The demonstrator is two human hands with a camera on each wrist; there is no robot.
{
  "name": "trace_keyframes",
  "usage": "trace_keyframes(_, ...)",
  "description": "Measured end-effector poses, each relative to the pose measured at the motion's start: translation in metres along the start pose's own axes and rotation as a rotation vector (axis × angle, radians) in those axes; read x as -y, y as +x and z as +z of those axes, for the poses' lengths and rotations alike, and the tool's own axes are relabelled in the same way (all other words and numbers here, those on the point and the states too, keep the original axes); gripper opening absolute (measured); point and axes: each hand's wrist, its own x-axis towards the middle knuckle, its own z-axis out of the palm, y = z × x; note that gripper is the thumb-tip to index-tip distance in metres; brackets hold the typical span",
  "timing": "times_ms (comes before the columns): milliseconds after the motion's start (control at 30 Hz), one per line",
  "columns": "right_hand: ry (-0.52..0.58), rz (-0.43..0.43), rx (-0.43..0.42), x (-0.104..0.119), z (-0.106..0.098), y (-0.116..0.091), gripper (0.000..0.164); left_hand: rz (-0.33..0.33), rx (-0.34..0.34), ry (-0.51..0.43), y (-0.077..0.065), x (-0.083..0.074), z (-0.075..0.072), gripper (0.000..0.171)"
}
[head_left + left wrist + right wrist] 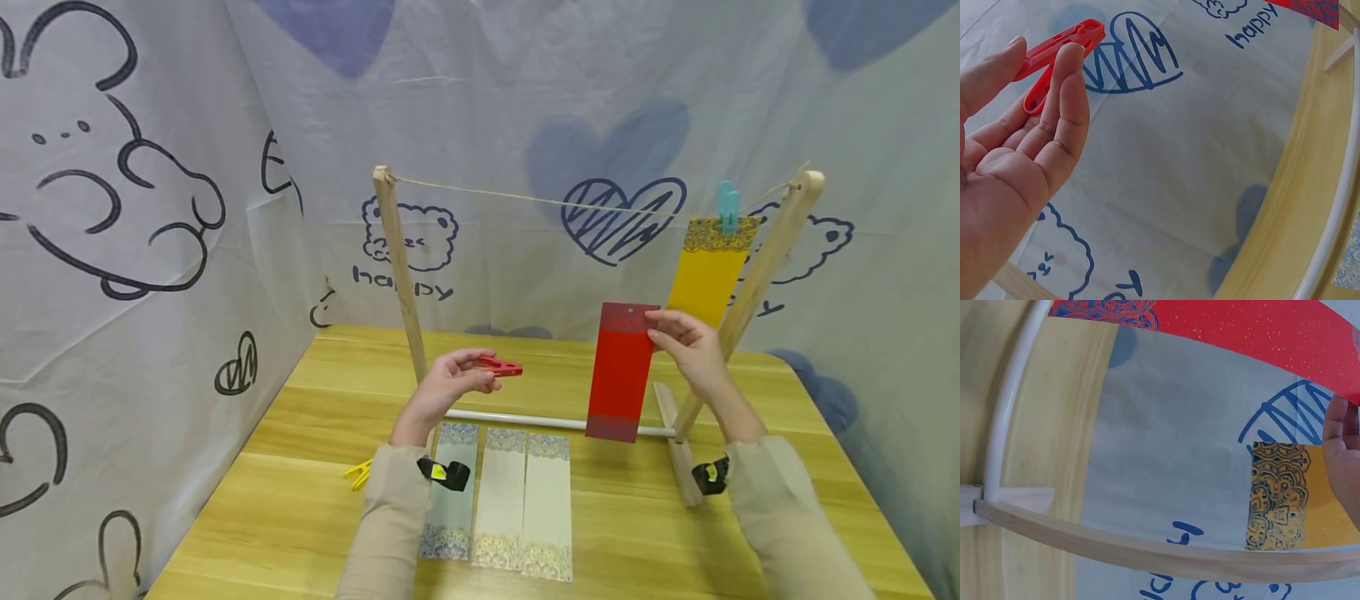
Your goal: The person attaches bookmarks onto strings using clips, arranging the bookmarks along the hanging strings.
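My left hand (453, 383) holds a red clothespin (502, 367) between thumb and fingers, left of the middle of the wooden frame. In the left wrist view the red clothespin (1063, 53) points up and away from the palm. With thumb and fingertips my right hand (690, 350) pinches the upper right edge of a red paper card (621, 375). The card hangs upright, patterned at both ends, with a small hole near its top. Behind the right hand a yellow card (705, 279) hangs from the string (525, 197) by a light blue clothespin (728, 208).
Three pale patterned cards (500, 500) lie side by side on the wooden table (285, 500). A yellow clothespin (360, 473) lies near the left forearm. The frame has a left post (401, 275), a right post (772, 242) and a white bottom rod (517, 419).
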Motion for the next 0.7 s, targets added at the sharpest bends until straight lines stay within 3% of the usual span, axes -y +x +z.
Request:
trace_keyframes(167, 0.029, -0.009, -0.006, 0.003, -0.003, 0.006, 0.022, 0.005, 0.005, -0.003, 0.007, -0.004, 0.004, 0.038)
trace_keyframes(367, -0.005, -0.020, -0.089, 0.011, -0.006, 0.013, 0.024, 0.021, 0.007, -0.012, 0.015, -0.010, 0.008, 0.037)
trace_keyframes(533, -0.105, -0.122, -0.129, 0.023, 0.000, 0.018, 0.023, 0.016, 0.015, -0.025, 0.022, -0.019, 0.014, 0.035)
trace_keyframes(700, -0.158, -0.216, -0.135, 0.041, 0.012, 0.021, 0.020, 0.055, 0.004, -0.039, 0.030, -0.025, 0.017, 0.030)
